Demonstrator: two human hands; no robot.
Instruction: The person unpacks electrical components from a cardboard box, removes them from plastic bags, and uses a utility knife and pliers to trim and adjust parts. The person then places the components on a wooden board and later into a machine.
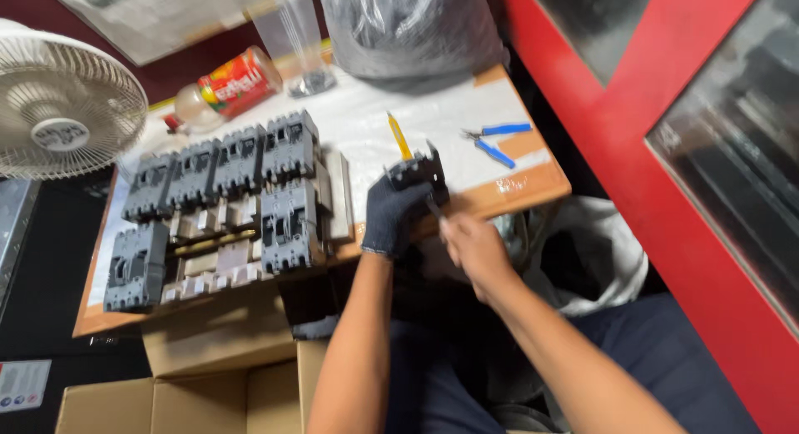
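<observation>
Breaker, dark grey and blocky, sits in the gloved left hand just above the near edge of the bench, fingers wrapped around it. Right hand, bare, pinches a thin dark tool against its underside. More breakers lie in rows to the left; blue-handled pliers rest behind.

A dark grey circuit breaker was held upright above the near edge of the table, right of the rows of similar units. A slim dark tool, its kind unclear, touched its near underside.
</observation>
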